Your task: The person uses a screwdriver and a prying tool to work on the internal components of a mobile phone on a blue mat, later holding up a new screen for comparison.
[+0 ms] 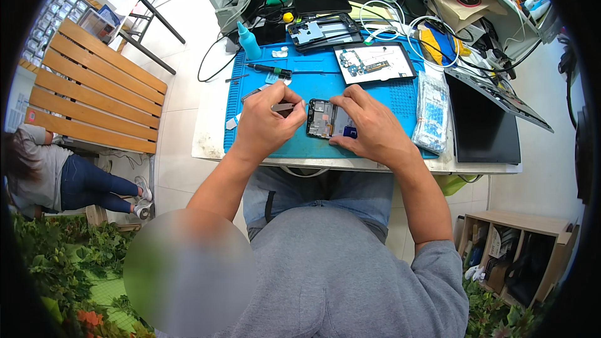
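Observation:
At the near edge of a blue work mat point(294, 147) lies an opened smartphone point(320, 119), its inner frame and small parts exposed. My right hand point(374, 126) grips the phone's right side, thumb below and fingers above. Just left of the phone, my left hand point(266, 119) is closed in a pinch around slim grey metal tweezers point(282, 107). Their tip is partly hidden by my fingers, and I cannot tell whether it touches the phone. Beyond my left hand lies a black screwdriver point(269, 70).
A dark tray with a circuit board point(375, 64), a dismantled phone frame point(322, 31) and a light-blue bottle point(248, 42) stand farther back. Right are a bubble-wrapped bundle point(432, 112) and a dark panel point(485, 125). Tangled cables point(407, 15) crowd the back. Another person point(81, 175) is at far left.

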Tool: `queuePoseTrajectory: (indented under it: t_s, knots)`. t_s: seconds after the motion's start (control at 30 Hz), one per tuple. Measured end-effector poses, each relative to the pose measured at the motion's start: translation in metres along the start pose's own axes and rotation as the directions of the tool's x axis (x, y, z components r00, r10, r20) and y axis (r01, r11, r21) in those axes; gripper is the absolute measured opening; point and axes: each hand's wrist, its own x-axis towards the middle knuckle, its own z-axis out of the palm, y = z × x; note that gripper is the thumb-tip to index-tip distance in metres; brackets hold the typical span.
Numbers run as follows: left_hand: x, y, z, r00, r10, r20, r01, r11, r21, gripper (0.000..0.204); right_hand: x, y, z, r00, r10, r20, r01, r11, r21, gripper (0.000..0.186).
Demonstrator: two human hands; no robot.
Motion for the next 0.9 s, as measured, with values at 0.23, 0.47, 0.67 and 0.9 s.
queuePoseTrajectory:
  t_s: [0.23,0.47,0.67,0.9]
  knots:
    - [-0.012,-0.012,0.004,0.975,0.218,-0.045,-0.214,0.974,0.072,0.013,0.000,0.000,0.001,0.999,-0.028,-0.016,0.028,1.000,0.010,0.072]
    - [0.019,0.006,-0.010,0.984,-0.136,0.113,0.134,0.991,0.025,0.019,0.001,-0.002,-0.002,0.999,-0.036,-0.014,0.036,0.999,-0.004,0.073]
    - [0.028,0.004,-0.013,0.963,-0.222,0.152,0.221,0.975,0.021,0.021,0.003,-0.001,-0.002,1.000,-0.029,0.007,0.029,0.999,-0.018,0.075]
    - [0.019,0.003,-0.011,0.984,-0.102,0.147,0.095,0.994,0.054,0.020,0.004,-0.002,-0.003,0.999,-0.015,0.031,0.016,0.999,-0.032,0.076]
